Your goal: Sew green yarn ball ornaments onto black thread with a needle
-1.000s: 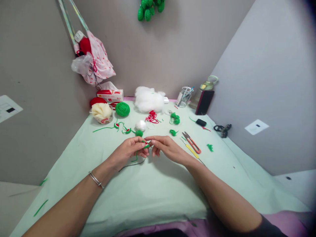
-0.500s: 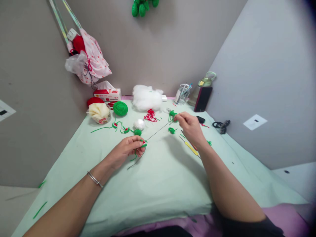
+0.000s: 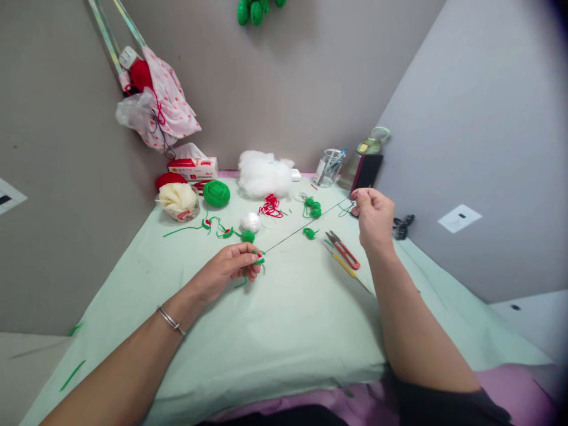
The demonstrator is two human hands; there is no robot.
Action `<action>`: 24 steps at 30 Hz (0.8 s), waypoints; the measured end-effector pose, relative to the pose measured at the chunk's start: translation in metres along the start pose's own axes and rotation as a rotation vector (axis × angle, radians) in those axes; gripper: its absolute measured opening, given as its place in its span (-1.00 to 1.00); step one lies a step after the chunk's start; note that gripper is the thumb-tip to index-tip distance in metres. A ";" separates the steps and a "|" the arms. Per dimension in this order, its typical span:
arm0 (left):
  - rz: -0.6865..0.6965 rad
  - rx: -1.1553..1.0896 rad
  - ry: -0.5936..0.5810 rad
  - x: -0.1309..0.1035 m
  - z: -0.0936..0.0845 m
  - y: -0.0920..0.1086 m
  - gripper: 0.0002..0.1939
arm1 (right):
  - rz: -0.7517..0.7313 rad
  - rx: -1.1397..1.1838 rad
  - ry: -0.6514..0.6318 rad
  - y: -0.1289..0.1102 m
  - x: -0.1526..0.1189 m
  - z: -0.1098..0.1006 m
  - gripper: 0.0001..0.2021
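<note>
My left hand (image 3: 237,263) is closed on a small green and red crocheted piece (image 3: 258,259), held between thumb and fingers just above the cloth. A short green yarn tail (image 3: 242,279) hangs beneath it. From this piece a thin dark thread (image 3: 302,228) runs taut, up and to the right. My right hand (image 3: 376,218) pinches the thread's far end; whether a needle is also in the fingertips is too small to tell. A loose loop of thread hangs by those fingers. Below and left of my right hand lie red-handled thread snips (image 3: 346,251) and a yellow-handled crochet hook (image 3: 344,265).
A green yarn ball (image 3: 216,193), white stuffing (image 3: 261,174), a white ball (image 3: 251,222) and red yarn scraps (image 3: 271,206) lie towards the back. Green crocheted bits (image 3: 312,207) sit mid-table. A glass jar (image 3: 328,168), bottle and phone (image 3: 367,173) stand at back right.
My right hand has moved right and slightly up, drawing the thread out longer. The loose tail below my left hand has shortened. My left hand stays in place.
</note>
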State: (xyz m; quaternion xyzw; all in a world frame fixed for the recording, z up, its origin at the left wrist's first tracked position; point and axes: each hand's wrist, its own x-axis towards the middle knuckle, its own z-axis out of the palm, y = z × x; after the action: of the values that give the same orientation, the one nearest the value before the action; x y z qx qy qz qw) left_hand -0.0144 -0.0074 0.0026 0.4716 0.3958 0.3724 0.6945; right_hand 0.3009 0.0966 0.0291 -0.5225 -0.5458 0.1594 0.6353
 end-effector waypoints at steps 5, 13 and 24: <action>-0.008 -0.004 0.008 0.000 0.001 0.001 -0.73 | 0.016 0.049 0.064 0.000 0.005 -0.003 -0.77; -0.010 -0.003 0.002 0.001 0.001 0.001 -0.71 | 0.018 0.084 0.090 0.000 0.007 -0.005 -0.78; -0.005 -0.008 0.000 0.001 0.001 0.000 -0.72 | 0.044 0.205 0.039 -0.005 0.007 -0.005 -0.73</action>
State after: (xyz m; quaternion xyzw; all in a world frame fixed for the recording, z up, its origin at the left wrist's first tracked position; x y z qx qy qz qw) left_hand -0.0133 -0.0070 0.0030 0.4678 0.3957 0.3723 0.6971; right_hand 0.3056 0.0976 0.0379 -0.4697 -0.5023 0.2182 0.6925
